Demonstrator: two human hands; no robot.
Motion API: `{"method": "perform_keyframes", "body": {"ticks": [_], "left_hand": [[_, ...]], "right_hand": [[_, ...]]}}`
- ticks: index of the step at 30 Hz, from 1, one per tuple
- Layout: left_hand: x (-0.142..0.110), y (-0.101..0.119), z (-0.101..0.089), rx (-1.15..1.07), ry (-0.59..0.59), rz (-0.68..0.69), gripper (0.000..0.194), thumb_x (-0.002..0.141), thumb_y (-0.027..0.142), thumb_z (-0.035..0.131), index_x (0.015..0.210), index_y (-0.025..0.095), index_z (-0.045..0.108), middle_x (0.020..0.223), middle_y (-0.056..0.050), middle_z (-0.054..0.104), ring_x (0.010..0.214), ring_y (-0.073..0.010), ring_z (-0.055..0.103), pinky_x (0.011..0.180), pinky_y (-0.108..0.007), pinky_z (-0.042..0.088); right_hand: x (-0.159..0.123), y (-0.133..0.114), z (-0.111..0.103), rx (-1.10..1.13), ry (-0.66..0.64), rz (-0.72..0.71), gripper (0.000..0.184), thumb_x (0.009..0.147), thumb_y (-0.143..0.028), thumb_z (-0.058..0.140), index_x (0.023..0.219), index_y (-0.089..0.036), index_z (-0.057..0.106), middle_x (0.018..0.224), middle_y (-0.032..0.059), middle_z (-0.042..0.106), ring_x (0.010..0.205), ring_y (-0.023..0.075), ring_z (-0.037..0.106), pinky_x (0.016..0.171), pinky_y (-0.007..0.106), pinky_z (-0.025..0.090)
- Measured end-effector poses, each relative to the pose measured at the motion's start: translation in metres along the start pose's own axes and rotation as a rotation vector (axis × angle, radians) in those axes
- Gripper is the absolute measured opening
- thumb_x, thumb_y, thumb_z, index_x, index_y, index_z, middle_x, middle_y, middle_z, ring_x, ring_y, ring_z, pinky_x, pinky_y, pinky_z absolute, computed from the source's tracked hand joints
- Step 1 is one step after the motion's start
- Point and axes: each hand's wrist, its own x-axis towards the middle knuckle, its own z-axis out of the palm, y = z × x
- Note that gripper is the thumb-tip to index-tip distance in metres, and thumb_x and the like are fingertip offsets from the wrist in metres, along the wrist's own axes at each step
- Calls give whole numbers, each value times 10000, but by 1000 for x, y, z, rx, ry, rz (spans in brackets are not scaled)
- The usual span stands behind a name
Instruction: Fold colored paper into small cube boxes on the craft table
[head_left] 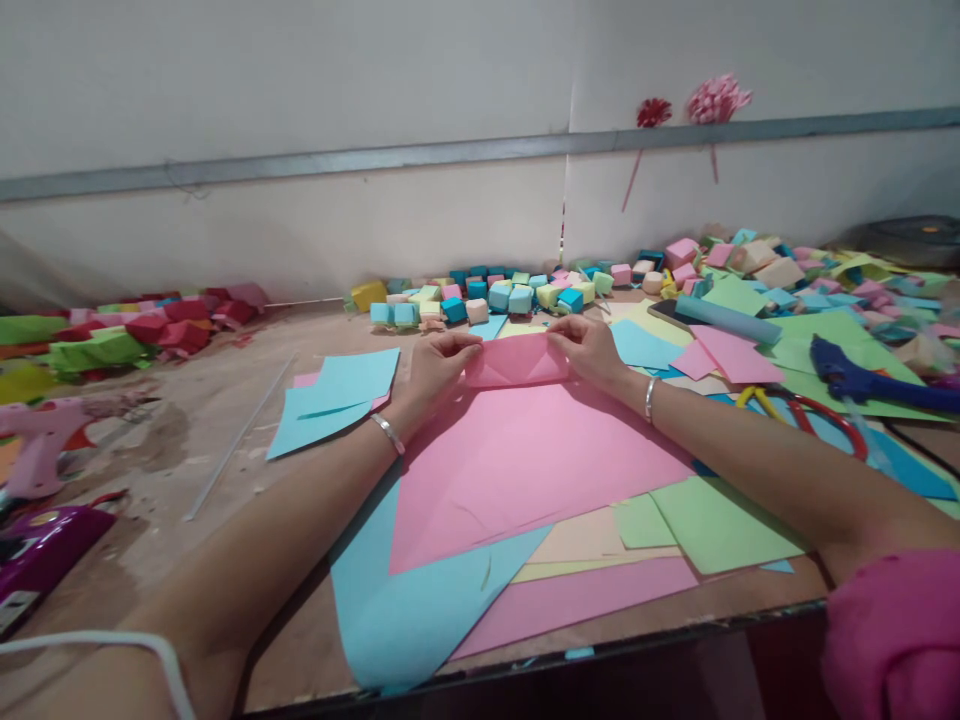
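Note:
Between my two hands a small pink sheet of paper (517, 362), folded and creased, is stretched above the table. My left hand (442, 368) pinches its left end between thumb and fingers. At the right end, my right hand (589, 348) grips the same paper with thumb and forefinger. Beneath lies a large pink sheet (540, 460), on top of a light blue sheet (420, 600) whose near edge curls over the table's front. Light blue paper pieces (337, 390) lie beside my left wrist.
Small folded paper cubes (517, 298) line the wall. Red-handled scissors (825, 415) and a blue glue gun (877, 385) lie to the right. At left are a pink glue gun (45, 440), a purple device (52, 555) and a clear stick (240, 440).

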Motion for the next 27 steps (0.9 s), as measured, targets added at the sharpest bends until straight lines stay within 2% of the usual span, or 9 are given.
{"method": "perform_keyframes", "body": {"ticks": [6, 12, 21, 24, 27], "left_hand": [[2, -2, -1, 62, 14, 25, 186, 727, 310, 690, 796, 146, 744, 767, -46, 696, 668, -131, 571, 597, -238, 427], [4, -4, -2, 143, 14, 25, 209, 744, 323, 639, 781, 140, 730, 705, -25, 667, 613, -116, 527, 559, -229, 395], [1, 10, -3, 423, -62, 7, 225, 775, 343, 564, 781, 168, 706, 697, -7, 658, 647, -131, 531, 574, -233, 379], [6, 11, -8, 529, -137, -60, 195, 729, 321, 582, 718, 170, 705, 663, -15, 664, 632, -145, 550, 559, -241, 379], [14, 12, -17, 621, -306, -179, 167, 661, 317, 622, 613, 175, 694, 512, -6, 610, 498, -137, 508, 483, -249, 347]], "right_hand": [[2, 1, -1, -22, 1, -41, 158, 785, -293, 568, 795, -169, 666, 781, 25, 675, 725, 154, 605, 663, 261, 453], [1, -3, -4, -154, 16, -34, 186, 808, -285, 551, 747, -160, 674, 706, 19, 658, 663, 144, 562, 618, 259, 393], [3, -5, -5, -359, -15, 34, 232, 814, -283, 538, 660, -154, 655, 633, 21, 641, 624, 145, 540, 573, 260, 333], [2, -5, -4, -418, -73, 51, 195, 790, -249, 565, 643, -153, 652, 642, 23, 659, 629, 143, 557, 582, 252, 346], [0, -6, -2, -476, -165, 50, 173, 777, -227, 583, 640, -155, 662, 644, 22, 671, 628, 138, 573, 584, 244, 351]]}}
